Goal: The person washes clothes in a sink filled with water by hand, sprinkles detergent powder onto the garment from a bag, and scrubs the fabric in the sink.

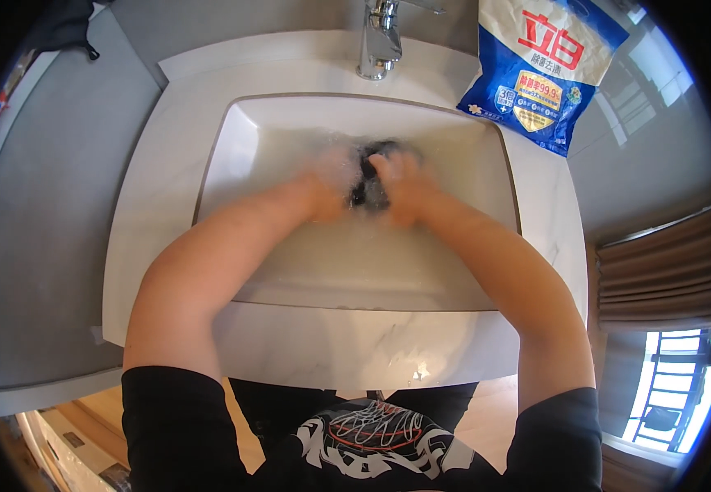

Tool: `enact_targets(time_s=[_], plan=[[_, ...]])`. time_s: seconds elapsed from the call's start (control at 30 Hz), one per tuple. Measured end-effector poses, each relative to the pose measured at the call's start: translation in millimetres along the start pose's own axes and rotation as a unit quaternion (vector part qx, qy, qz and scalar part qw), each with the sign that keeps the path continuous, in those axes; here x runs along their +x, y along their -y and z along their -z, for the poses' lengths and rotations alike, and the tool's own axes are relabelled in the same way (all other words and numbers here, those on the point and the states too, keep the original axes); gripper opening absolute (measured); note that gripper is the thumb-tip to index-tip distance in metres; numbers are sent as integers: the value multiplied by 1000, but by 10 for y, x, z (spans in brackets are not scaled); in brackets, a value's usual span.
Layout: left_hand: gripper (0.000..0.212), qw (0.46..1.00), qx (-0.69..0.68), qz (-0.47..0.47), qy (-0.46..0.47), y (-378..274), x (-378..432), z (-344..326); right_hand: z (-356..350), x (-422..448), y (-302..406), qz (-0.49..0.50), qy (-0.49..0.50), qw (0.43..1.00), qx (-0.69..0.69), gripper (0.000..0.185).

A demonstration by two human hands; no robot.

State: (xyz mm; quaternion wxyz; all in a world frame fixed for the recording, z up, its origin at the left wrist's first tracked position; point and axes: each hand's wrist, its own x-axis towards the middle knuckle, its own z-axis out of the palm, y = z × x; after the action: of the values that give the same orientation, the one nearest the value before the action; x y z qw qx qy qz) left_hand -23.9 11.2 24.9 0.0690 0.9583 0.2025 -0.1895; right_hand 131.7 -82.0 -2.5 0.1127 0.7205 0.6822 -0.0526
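Note:
Cloudy water fills a white rectangular sink (pixel 367 295) set in a marble-patterned counter. A dark wet item (pixel 364 184), probably cloth, lies in the water between my hands. My left hand (pixel 334 184) is at its left side, blurred and partly under the splashing water. On the other side, my right hand (pixel 401 181) touches the dark item, its thumb and fingers partly visible over it. The blur and cloudy water hide how firmly either hand holds it.
A chrome faucet (pixel 380 43) stands behind the sink. The blue and white Liby detergent bag (pixel 540 74) rests on the counter's back right corner. Grey wall panels flank the counter (pixel 361 341). A brown curtain (pixel 656 270) and a window are at the right.

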Motion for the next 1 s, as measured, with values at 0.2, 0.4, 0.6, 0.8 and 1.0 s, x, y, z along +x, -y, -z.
enact_targets(time_s=[0.2,0.4,0.6,0.8,1.0], plan=[[67,988,-108,37,-103,27,1,-251,227,-12,-234,23,-14,951,308,62],[62,976,-193,65,-72,-163,-263,-34,377,-399,-8,49,-133,952,272,29],[30,897,-315,82,-298,-228,-247,-17,856,-750,132,33,-191,933,302,35],[24,636,-667,-45,-386,-411,-366,402,941,-884,-29,44,-316,810,492,52],[22,580,-728,-66,-360,-498,-761,912,408,-640,-68,11,-284,782,555,59]])
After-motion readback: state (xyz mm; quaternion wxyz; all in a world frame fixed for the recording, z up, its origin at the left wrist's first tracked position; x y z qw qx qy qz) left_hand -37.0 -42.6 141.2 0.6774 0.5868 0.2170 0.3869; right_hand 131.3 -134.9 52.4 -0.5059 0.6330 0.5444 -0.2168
